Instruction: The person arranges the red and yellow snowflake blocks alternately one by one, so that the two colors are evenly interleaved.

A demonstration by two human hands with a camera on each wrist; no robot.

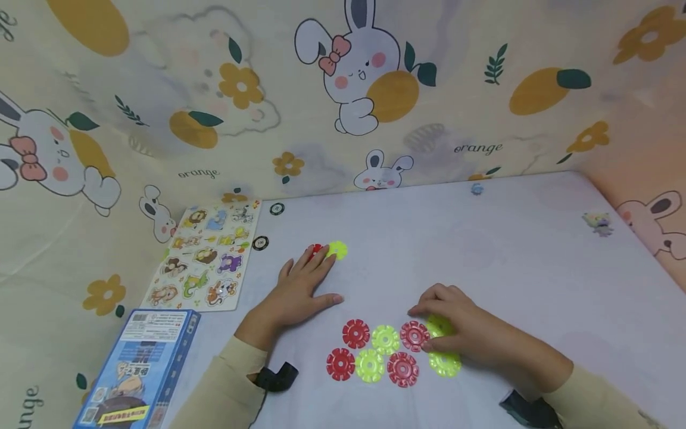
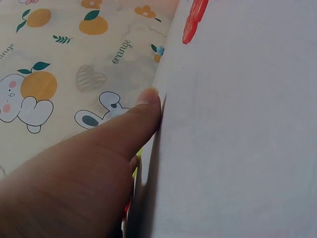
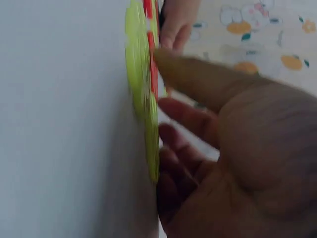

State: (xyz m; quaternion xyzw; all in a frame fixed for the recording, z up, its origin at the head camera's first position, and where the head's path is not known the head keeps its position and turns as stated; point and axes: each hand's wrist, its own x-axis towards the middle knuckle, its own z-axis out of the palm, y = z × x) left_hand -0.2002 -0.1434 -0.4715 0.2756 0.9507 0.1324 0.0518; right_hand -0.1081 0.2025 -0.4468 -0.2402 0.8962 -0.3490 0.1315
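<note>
My left hand lies flat with its fingers straight, the fingertips over a red snowflake disc and beside a yellow-green disc. Lower on the table, notched plastic discs form two rows of alternating red and yellow-green. My right hand hovers low over the right end of these rows. Its thumb and index finger are spread around a red disc, with a gap between them in the right wrist view. A yellow-green disc is partly hidden beneath this hand; another yellow-green disc lies just below the thumb.
An animal picture board lies at the left, with a blue box in front of it. Two black round tokens sit beside the board. Small figures, a blue one and a pale one, are toward the back and right.
</note>
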